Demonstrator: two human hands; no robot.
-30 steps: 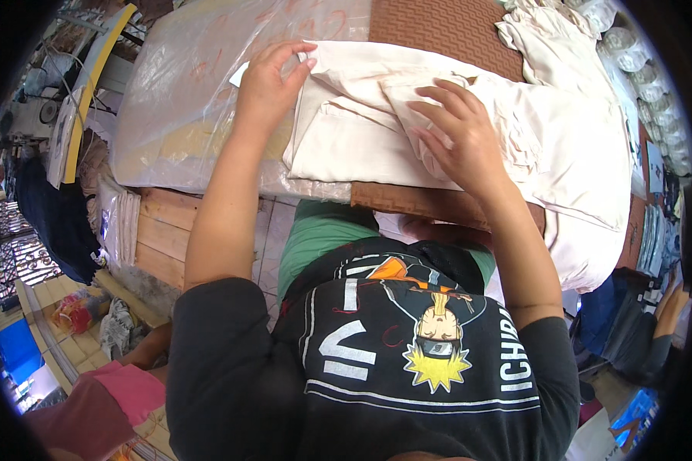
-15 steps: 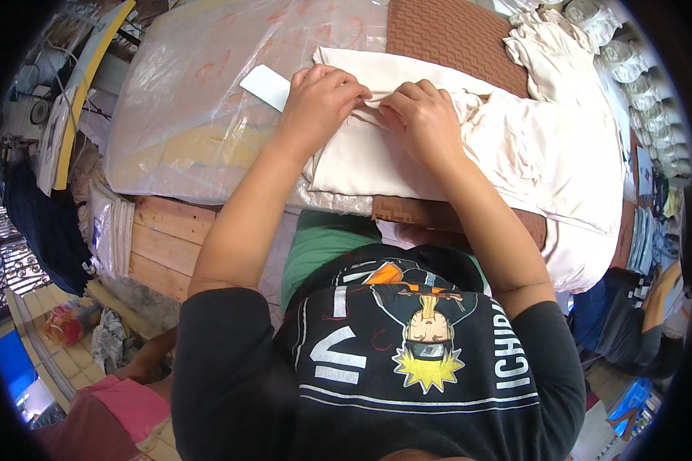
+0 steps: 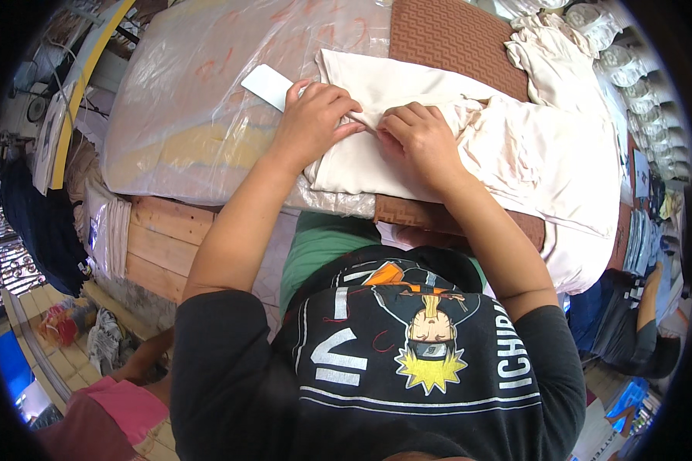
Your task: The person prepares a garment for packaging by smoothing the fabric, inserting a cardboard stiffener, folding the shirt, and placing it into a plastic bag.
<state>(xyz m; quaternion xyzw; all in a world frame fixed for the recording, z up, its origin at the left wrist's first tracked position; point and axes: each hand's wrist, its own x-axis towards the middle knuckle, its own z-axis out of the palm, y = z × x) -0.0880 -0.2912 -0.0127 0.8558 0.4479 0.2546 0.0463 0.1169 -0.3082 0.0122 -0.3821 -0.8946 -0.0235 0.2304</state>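
A cream garment (image 3: pixel 546 177) lies across the padded table, smooth at its left end and wrinkled toward the right. Over its left part, my left hand (image 3: pixel 319 115) pinches a fold of the fabric between thumb and fingers. My right hand (image 3: pixel 415 138), close beside it, has its fingers curled and grips the same fold; its fingertips are partly hidden. A flat white card strip (image 3: pixel 265 84) sticks out from under my left hand onto the plastic-covered surface.
Clear plastic (image 3: pixel 200 115) covers the table's left part; brown patterned fabric (image 3: pixel 454 38) shows at the back. Another crumpled cream garment (image 3: pixel 550 58) lies at the back right, beside several plastic-wrapped bundles (image 3: pixel 638 88). A person in pink (image 3: pixel 123 411) is at lower left, another person (image 3: pixel 646 330) at right.
My right hand has come slightly nearer to me, its fingers curled closer in. My left hand has shifted a little nearer too. The fold stays between them.
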